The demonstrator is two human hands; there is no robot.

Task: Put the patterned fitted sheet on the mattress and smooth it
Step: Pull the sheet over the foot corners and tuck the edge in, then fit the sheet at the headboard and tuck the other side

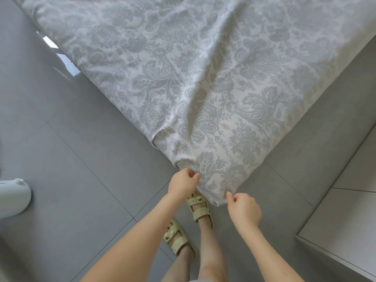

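Observation:
The patterned fitted sheet [203, 88], white with grey floral paisley, covers the mattress, whose near corner points toward me. A long crease runs down the sheet's middle toward that corner. My left hand [183, 183] pinches the sheet's lower edge on the left side of the corner. On the right side of the corner, my right hand [243, 208] pinches the sheet edge with thumb and fingers. The mattress itself is hidden under the sheet.
Grey tiled floor [81, 159] surrounds the bed. My feet in pale green sandals [200, 206] stand right at the corner. A white rounded object [14, 197] sits at the far left. A white cabinet or ledge [345, 210] stands at the right.

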